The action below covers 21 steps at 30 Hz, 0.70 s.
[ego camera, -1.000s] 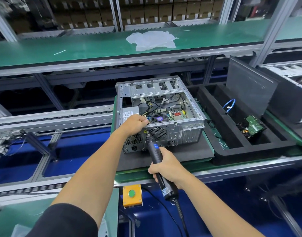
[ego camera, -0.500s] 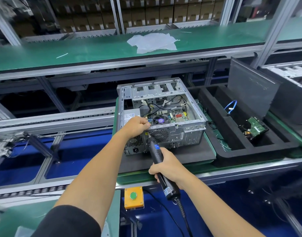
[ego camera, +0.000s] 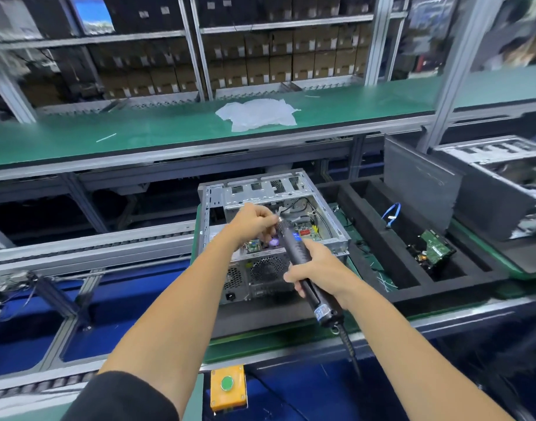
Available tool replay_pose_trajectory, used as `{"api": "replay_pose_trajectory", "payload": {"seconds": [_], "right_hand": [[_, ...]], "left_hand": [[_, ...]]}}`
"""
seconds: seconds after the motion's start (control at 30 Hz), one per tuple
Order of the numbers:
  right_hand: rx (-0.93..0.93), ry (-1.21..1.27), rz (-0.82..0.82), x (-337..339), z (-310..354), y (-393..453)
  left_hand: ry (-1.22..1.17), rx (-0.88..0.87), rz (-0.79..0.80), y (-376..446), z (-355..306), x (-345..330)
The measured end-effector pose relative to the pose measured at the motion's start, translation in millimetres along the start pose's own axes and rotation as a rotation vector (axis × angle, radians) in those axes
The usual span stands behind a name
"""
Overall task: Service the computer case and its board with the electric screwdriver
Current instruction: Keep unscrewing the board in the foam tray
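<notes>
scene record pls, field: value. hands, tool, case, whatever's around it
left hand: left hand raised over the open case, fingers curled at the screwdriver's tip; whether it pinches a screw or the bit cannot be told
right hand: right hand grips the electric screwdriver mid-barrel
tool: tilted, tip up and away, cord hanging off the bench edge
case: computer case open on top, board visible inside, rear fan grille facing the person
right of case: black foam tray holding a blue cable and a green circuit board
upper shelf: white plastic bag
bench front: yellow button box

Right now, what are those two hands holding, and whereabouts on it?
The right hand grips the electric screwdriver around the middle of its black barrel. The left hand pinches at its tip; whether a screw is there cannot be told.
</notes>
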State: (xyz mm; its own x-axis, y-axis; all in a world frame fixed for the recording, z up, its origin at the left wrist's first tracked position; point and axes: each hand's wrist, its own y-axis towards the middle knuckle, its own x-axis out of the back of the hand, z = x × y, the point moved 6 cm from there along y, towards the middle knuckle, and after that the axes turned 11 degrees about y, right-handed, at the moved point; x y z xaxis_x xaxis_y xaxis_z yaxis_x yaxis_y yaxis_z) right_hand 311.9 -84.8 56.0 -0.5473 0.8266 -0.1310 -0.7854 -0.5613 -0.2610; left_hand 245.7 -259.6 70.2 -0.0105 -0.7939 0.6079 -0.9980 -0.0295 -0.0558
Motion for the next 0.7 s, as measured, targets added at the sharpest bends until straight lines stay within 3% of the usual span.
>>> {"api": "replay_pose_trajectory", "payload": {"seconds": [0.23, 0.6, 0.7], "right_hand": [[0.029, 0.044, -0.09, 88.6, 14.6, 2.7], [-0.042, 0.071, -0.136, 282.5, 6.0, 33.4], [-0.079, 0.041, -0.132, 316.9, -0.9, 48.3]], "left_hand": [[-0.19, 0.091, -0.047, 59.9, -73.3, -68.5], [0.17, 0.086, -0.092, 183.3, -135.6, -213.5], [0.118, 0.159, -0.138, 206.5, -132.0, -238.9]]}}
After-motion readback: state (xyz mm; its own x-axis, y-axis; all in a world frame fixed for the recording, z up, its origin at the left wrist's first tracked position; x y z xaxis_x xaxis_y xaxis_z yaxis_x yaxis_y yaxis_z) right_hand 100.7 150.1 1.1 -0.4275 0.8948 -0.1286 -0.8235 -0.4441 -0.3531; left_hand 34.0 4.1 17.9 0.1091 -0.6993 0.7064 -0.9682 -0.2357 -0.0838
